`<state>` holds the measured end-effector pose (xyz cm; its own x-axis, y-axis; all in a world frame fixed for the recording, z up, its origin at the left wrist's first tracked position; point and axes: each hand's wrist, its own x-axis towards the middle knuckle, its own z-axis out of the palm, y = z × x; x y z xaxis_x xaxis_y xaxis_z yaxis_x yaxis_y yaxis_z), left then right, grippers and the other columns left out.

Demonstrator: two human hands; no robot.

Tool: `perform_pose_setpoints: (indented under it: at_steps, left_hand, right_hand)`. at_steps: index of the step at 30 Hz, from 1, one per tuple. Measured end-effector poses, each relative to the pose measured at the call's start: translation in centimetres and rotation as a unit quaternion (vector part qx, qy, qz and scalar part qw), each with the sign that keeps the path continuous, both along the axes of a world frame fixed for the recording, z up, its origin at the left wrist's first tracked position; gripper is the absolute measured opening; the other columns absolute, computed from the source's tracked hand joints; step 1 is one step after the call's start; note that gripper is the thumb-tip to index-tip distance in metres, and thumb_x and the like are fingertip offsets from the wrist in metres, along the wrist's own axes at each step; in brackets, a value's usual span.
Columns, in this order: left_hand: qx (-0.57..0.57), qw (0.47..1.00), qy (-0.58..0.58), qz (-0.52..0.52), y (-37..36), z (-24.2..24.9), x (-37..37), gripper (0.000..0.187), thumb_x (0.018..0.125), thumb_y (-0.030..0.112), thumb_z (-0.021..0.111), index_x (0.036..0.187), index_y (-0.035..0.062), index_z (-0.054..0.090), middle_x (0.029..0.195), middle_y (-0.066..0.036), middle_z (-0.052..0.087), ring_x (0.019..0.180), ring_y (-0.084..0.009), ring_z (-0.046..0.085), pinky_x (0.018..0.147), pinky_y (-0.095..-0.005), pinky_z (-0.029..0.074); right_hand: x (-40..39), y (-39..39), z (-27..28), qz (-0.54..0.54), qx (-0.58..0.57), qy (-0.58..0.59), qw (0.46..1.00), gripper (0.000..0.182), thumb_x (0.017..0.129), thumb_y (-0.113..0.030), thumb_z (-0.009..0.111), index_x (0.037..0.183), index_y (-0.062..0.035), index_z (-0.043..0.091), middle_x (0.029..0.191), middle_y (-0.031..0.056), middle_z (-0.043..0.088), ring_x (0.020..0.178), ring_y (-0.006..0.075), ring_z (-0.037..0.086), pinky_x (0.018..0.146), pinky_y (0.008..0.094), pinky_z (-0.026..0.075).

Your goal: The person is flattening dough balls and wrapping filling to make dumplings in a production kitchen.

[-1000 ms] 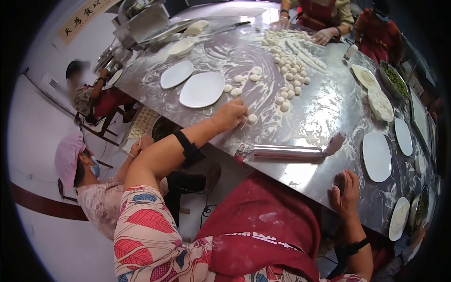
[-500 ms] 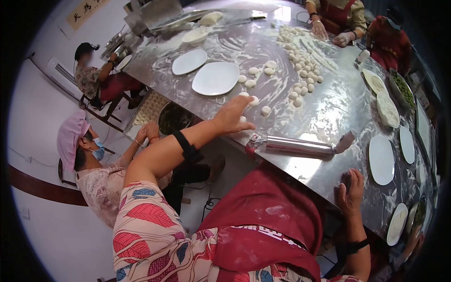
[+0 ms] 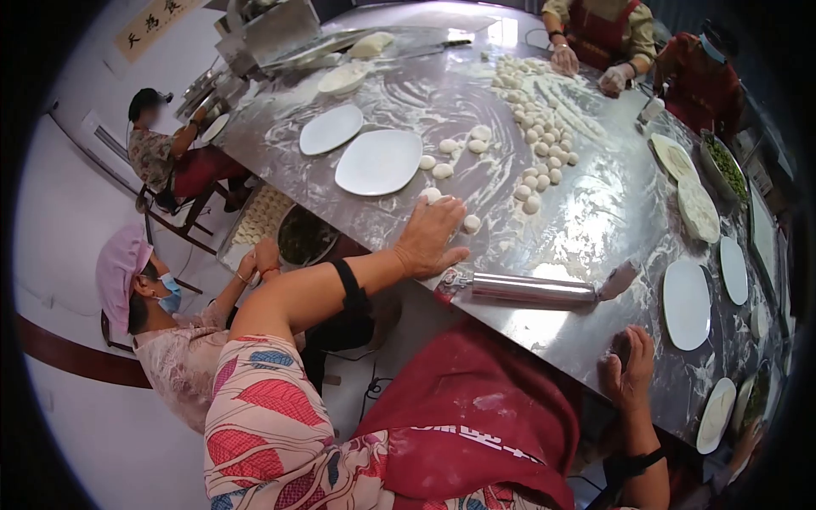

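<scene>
My left hand (image 3: 432,240) lies palm down at the table's near edge, its fingers stretched out and the thumb apart. A small round dough piece (image 3: 431,195) shows just beyond its fingertips, and another dough piece (image 3: 472,223) sits to the right of the fingers. What is under the palm, if anything, is hidden. My right hand (image 3: 631,370) rests at the table edge farther right, fingers loosely bent and apart from the thumb, holding nothing visible. Between the hands lies a shiny metal cylinder (image 3: 534,289) with a red end piece.
The floury metal table (image 3: 561,229) bears white plates (image 3: 379,161), many dough pieces (image 3: 544,149) and a long white plate (image 3: 687,304). A person in a pink cap (image 3: 127,276) sits at left near a dumpling tray (image 3: 262,217). A co-worker's hands (image 3: 564,59) are at the far side.
My left hand has turned palm down and lowered onto the table edge beside the dough pieces. The right hand stays at its place, and the whole view has shifted slightly.
</scene>
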<state>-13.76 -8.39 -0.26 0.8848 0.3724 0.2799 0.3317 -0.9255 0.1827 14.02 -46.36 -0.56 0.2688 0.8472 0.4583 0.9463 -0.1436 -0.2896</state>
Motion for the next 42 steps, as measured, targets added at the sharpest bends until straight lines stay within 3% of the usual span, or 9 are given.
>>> perform_pose_setpoints:
  at_steps: [1,5,8,11,14,23,32,39,42]
  left_hand:
    - [0.013,0.996,-0.084,-0.006,-0.7,0.3,0.4,0.069,0.076,0.033,0.071,0.131,0.0021,0.043,0.128,-0.017,0.049,0.124,-0.0330,0.044,0.109,-0.0528,0.023]
    - [-0.021,0.991,-0.129,-0.040,0.5,-0.1,2.8,0.053,0.073,0.021,0.072,0.120,0.0051,0.053,0.103,-0.013,0.059,0.102,-0.0332,0.053,0.094,-0.0440,0.037]
    - [-0.047,0.995,-0.033,-0.076,1.9,0.2,3.8,0.051,0.073,0.022,0.073,0.118,0.0056,0.054,0.101,-0.013,0.059,0.100,-0.0333,0.053,0.092,-0.0430,0.038]
    - [-0.138,0.986,0.053,-0.074,2.8,1.1,4.7,0.054,0.075,0.027,0.074,0.120,0.0034,0.054,0.106,-0.016,0.059,0.103,-0.0345,0.054,0.095,-0.0418,0.039]
    - [-0.027,0.990,-0.047,-0.128,2.6,2.4,5.3,0.061,0.078,0.039,0.071,0.122,0.0018,0.052,0.119,-0.020,0.054,0.109,-0.0377,0.051,0.098,-0.0440,0.036]
    - [0.035,0.989,0.105,-0.100,1.7,-1.2,9.0,0.091,0.089,0.061,0.041,0.141,-0.0119,0.023,0.150,-0.030,0.017,0.143,-0.0417,0.014,0.113,-0.0564,0.010]
    - [-0.035,0.991,0.049,-0.121,1.0,0.3,5.8,0.091,0.085,0.062,0.050,0.142,-0.0053,0.027,0.150,-0.026,0.023,0.143,-0.0392,0.016,0.114,-0.0552,0.011]
    - [-0.007,0.989,0.135,0.068,1.8,1.0,-3.0,0.110,0.072,0.072,0.061,0.145,-0.0015,0.024,0.152,-0.029,0.013,0.141,-0.0466,0.011,0.114,-0.0552,0.010]
    - [-0.007,0.995,0.090,0.042,2.8,-0.7,-1.0,0.107,0.075,0.068,0.061,0.146,-0.0015,0.022,0.153,-0.029,0.011,0.141,-0.0479,0.009,0.114,-0.0542,0.011]
  right_hand:
    - [-0.1,0.0,0.2,0.000,0.000,0.003,1.000,0.049,0.093,-0.034,0.050,0.120,0.0065,0.049,0.119,0.0261,0.051,0.109,0.0424,0.052,0.095,0.0461,0.042]
    - [0.1,0.0,0.1,0.005,-0.002,0.007,1.000,0.045,0.087,-0.026,0.058,0.120,0.0047,0.051,0.118,0.0232,0.051,0.107,0.0397,0.051,0.094,0.0450,0.042]
    - [0.3,0.0,0.0,0.009,-0.002,0.017,1.000,0.045,0.086,-0.025,0.059,0.120,0.0046,0.051,0.119,0.0228,0.051,0.108,0.0394,0.051,0.094,0.0445,0.042]
    - [0.1,0.1,0.0,0.000,0.002,0.036,0.999,0.046,0.086,-0.025,0.059,0.119,0.0046,0.052,0.119,0.0229,0.051,0.107,0.0391,0.051,0.094,0.0442,0.042]
    - [0.2,0.3,0.3,0.002,-0.016,0.028,0.999,0.046,0.086,-0.027,0.060,0.119,0.0047,0.052,0.118,0.0229,0.051,0.106,0.0388,0.051,0.093,0.0442,0.041]
    - [0.3,0.4,0.6,-0.008,-0.033,0.060,0.998,0.049,0.089,-0.033,0.057,0.120,0.0047,0.052,0.118,0.0227,0.051,0.106,0.0387,0.051,0.094,0.0449,0.041]
    - [0.7,-0.4,0.1,0.000,-0.016,0.055,0.998,0.050,0.089,-0.035,0.056,0.121,0.0037,0.052,0.120,0.0226,0.050,0.109,0.0391,0.050,0.095,0.0451,0.041]
    - [0.4,0.1,0.4,0.014,-0.023,0.025,0.999,0.051,0.090,-0.037,0.056,0.121,0.0035,0.051,0.120,0.0227,0.050,0.109,0.0391,0.050,0.095,0.0460,0.040]
    - [0.4,0.1,0.5,0.016,-0.029,0.027,0.999,0.051,0.089,-0.037,0.057,0.120,0.0033,0.051,0.120,0.0226,0.050,0.109,0.0391,0.050,0.095,0.0462,0.040]
